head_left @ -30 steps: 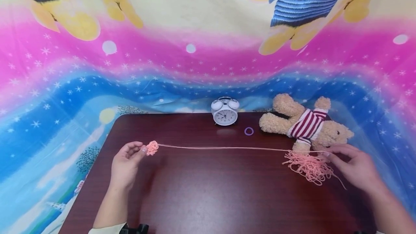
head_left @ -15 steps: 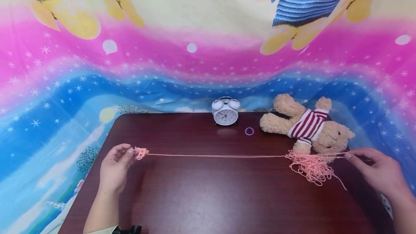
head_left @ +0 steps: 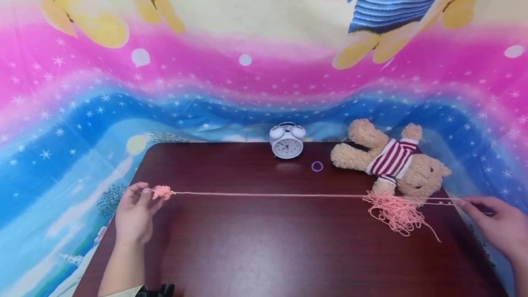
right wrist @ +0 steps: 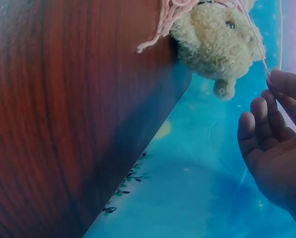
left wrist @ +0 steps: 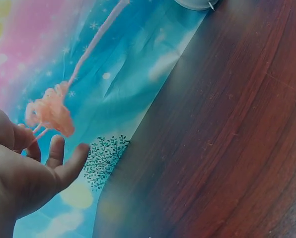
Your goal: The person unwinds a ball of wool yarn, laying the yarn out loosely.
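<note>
Pink yarn runs nearly straight across the table between my two hands. At its left end my left hand (head_left: 135, 214) pinches a small knotted clump of yarn (head_left: 162, 192) between thumb and forefinger; the left wrist view shows short strands of the clump (left wrist: 51, 113) going into the pinch. My right hand (head_left: 497, 226) pinches strands of the yarn (right wrist: 261, 47) between thumb and forefinger, past the table's right edge, its other fingers loosely bent. A loose tangled pile of the yarn (head_left: 396, 214) lies at the right of the table, below the stretched strand.
A teddy bear (head_left: 393, 162) in a striped shirt lies on its back behind the pile. A white alarm clock (head_left: 287, 142) stands at the back edge of the dark wooden table (head_left: 255, 242), with a purple ring (head_left: 316, 166) beside it. A printed cloth (head_left: 198, 77) hangs behind.
My hands have moved apart, the left to the left with the clump and the right to the right. The strand between them is longer. Bear, clock and ring stay put.
</note>
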A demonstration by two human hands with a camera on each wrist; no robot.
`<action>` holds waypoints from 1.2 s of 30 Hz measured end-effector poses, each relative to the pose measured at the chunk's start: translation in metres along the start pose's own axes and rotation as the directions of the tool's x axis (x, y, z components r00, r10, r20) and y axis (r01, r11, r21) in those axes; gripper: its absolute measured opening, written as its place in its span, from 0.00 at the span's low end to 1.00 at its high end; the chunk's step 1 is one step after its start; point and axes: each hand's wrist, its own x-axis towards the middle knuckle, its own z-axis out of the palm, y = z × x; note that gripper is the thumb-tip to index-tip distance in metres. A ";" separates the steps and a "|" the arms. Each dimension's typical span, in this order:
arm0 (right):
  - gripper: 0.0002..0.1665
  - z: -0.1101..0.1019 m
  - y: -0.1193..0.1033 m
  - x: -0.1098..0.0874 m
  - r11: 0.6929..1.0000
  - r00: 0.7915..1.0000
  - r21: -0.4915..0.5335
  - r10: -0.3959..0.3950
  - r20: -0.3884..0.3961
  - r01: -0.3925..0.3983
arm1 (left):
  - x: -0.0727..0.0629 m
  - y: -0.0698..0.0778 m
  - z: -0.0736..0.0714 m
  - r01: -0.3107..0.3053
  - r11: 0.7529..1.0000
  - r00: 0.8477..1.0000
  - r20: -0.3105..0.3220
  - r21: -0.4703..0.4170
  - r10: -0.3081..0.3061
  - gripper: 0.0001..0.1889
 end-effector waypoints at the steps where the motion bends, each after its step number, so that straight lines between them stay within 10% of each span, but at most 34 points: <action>1: 0.26 0.000 0.000 0.000 1.000 1.000 -0.005 0.011 0.002 -0.011 | 0.000 0.000 -0.001 -0.004 1.000 1.000 0.009 -0.017 0.005 0.06; 10: 0.26 0.005 -0.005 -0.004 1.000 0.999 0.003 0.004 0.050 -0.005 | -0.002 -0.007 0.003 -0.043 0.989 0.993 0.106 -0.141 0.058 0.05; 36: 0.20 0.019 -0.025 -0.003 0.987 0.980 0.067 -0.154 0.123 0.146 | -0.006 -0.009 0.018 -0.040 0.994 0.998 0.052 -0.098 0.046 0.10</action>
